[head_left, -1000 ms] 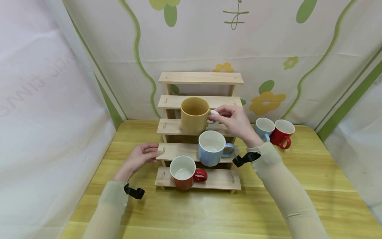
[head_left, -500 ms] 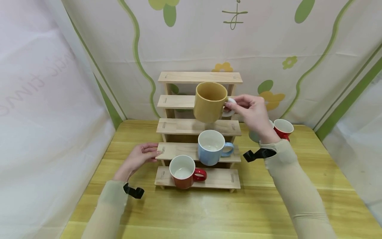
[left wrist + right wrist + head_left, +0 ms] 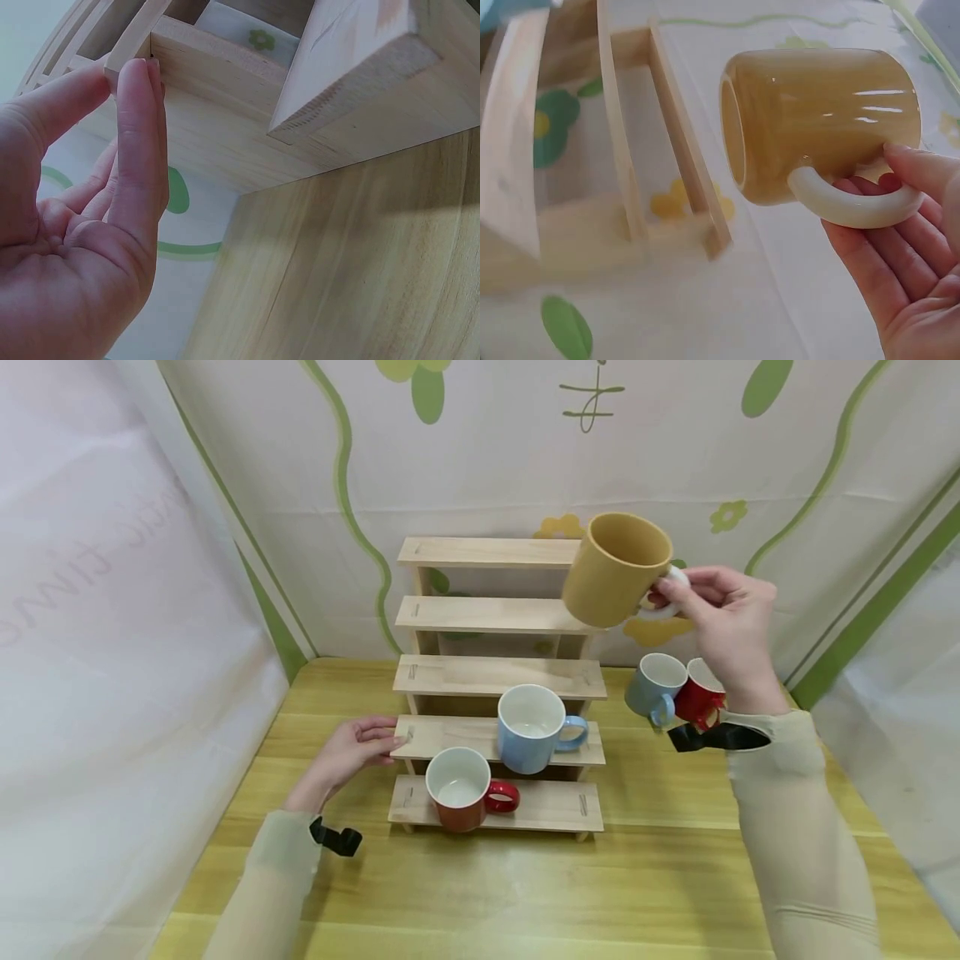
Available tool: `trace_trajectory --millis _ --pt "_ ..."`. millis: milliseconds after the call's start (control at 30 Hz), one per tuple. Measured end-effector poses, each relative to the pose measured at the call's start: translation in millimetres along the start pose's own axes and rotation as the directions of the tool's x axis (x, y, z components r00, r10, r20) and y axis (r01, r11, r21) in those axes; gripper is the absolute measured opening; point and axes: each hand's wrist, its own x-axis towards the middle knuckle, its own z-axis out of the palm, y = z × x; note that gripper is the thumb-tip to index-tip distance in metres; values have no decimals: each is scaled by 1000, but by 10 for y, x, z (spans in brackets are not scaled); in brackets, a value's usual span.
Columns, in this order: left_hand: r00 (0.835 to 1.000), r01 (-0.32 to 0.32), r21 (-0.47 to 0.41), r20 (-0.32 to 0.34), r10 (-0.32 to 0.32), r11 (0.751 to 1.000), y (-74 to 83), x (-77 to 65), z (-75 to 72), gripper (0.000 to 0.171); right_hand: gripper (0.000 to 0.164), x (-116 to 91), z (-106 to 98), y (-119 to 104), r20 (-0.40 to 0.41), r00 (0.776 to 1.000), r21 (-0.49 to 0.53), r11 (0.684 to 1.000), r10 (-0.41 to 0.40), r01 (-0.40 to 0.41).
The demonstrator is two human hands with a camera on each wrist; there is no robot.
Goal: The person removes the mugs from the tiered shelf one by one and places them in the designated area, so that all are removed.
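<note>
My right hand (image 3: 720, 610) holds a yellow mug (image 3: 617, 568) by its white handle (image 3: 855, 206), lifted in the air off the upper right corner of the stepped wooden rack (image 3: 491, 675); the mug tilts, mouth up and to the left. My left hand (image 3: 352, 752) rests with straight fingers (image 3: 139, 135) against the left end of the rack's second-lowest step. On that step stands a light blue mug (image 3: 534, 727). A red mug (image 3: 463, 790) stands on the lowest step.
A grey-blue mug (image 3: 654, 687) and a red mug (image 3: 699, 695) stand on the wooden table (image 3: 480, 877) right of the rack, just below my right wrist. A patterned cloth wall (image 3: 480, 460) closes the back; white sheets hang at both sides.
My right hand lifted the yellow mug from the middle step and carried it up and to the right, past the rack's upper right corner. The left hand stayed in place.
</note>
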Motion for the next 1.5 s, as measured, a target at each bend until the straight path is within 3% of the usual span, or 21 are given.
trace_trajectory --millis 467,867,1000,1267,1500 --pt "1000 9 -5 -6 -9 1000 -7 -9 18 50 32 -84 -549 -55 -226 974 -96 995 13 -36" --pt "1000 1 -23 12 -1 1000 -7 -26 13 51 36 -226 -978 32 -374 927 -29 998 41 -56" --pt "1000 -2 -24 14 3 1000 -8 -41 4 50 38 -293 -1110 31 -432 900 -37 995 64 -89" --pt "1000 -6 -15 12 6 1000 -10 -59 0 50 36 -414 -1388 99 -550 823 -121 962 142 -247" --pt "1000 -17 -10 12 17 1000 -19 -43 -17 51 30 -511 -1639 269 -639 741 -240 862 206 -447"
